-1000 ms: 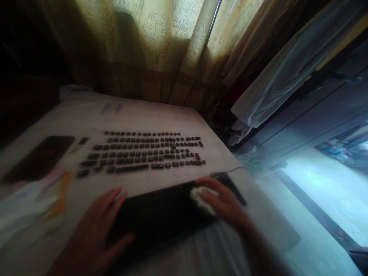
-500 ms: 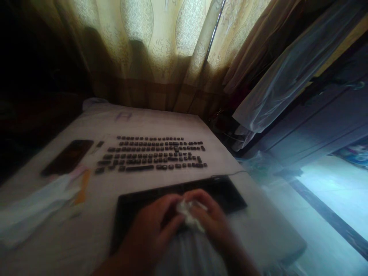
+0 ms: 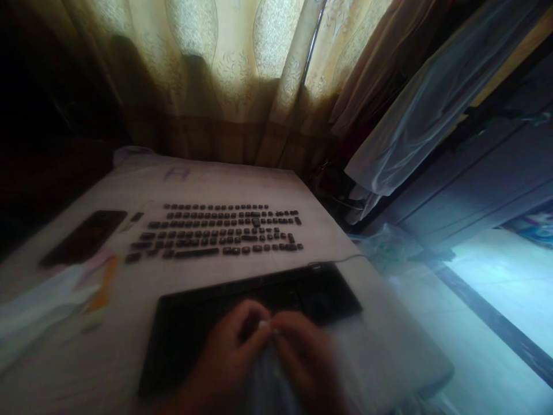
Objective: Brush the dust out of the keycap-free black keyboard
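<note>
My left hand [image 3: 233,349] and my right hand [image 3: 302,349] meet over the near edge of a black keyboard base [image 3: 185,323], fingertips pinched together. Between them is a crumpled white cloth [image 3: 263,325], of which only a small bit shows; whether it is cloth or tissue I cannot tell. The keyboard base lies at a slant, its keys off. Beyond it, the loose black keycaps [image 3: 196,253] are laid out in rows on the pale table cover [image 3: 224,184].
A dark phone [image 3: 86,237] lies at the left, near a small dark piece [image 3: 137,217]. White fabric [image 3: 43,300] and an orange strip [image 3: 102,286] are at the near left. A cable [image 3: 349,257] leaves the keyboard base. Curtains [image 3: 235,75] hang behind the table.
My hands have drawn closer together and slightly down, so less of the white cloth shows. The view has shifted, moving the table's contents a little leftward.
</note>
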`<state>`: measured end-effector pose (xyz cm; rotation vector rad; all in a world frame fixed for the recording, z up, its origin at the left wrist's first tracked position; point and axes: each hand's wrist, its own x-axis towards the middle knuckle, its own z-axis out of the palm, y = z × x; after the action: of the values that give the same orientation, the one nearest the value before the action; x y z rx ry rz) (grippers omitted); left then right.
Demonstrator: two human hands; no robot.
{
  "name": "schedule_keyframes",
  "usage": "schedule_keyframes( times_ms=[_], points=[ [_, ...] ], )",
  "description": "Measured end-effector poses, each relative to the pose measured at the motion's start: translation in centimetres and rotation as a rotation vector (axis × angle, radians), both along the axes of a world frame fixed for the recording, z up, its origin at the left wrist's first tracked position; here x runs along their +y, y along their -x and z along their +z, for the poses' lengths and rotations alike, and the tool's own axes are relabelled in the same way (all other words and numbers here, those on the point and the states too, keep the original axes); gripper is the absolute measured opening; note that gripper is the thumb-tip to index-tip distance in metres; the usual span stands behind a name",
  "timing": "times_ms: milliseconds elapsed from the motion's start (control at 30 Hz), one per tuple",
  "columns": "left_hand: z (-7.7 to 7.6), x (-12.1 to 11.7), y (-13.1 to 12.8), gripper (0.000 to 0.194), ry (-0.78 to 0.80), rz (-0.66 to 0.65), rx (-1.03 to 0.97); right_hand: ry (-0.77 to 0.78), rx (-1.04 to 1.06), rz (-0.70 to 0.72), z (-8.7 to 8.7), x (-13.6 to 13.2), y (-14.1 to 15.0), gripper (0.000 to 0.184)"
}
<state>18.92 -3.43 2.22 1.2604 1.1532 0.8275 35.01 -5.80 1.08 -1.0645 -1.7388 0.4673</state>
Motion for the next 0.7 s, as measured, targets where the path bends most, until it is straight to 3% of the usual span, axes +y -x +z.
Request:
schedule_keyframes(
  times_ms=[100,233,367,467,700],
  points=[
    [0.1,0.4,-0.2,0.025,-0.012,-0.023,0.089,0.033,-0.035,-0.059,-0.4,0.2,-0.7,0.021],
    [0.1,0.9,-0.6,0.025,-0.056,0.043,0.145,0.007,-0.137,-0.037,-0.7,0.7,-1.0,0.016],
    [0.1,1.6,-1.2,0.027,0.044,0.137,0.082,-0.08,-0.205,-0.043,-0.8,1.3,-1.0,0.024],
    [0.2,2.0,-1.6,0.028,0.146,0.126,-0.024,-0.119,-0.187,-0.031,-0.7,1.7,-1.2,0.023],
    [0.3,1.5,-1.7,0.027,0.171,0.059,-0.083,0.03,-0.086,-0.019,0.5,2.1,-1.9,0.017]
  ],
)
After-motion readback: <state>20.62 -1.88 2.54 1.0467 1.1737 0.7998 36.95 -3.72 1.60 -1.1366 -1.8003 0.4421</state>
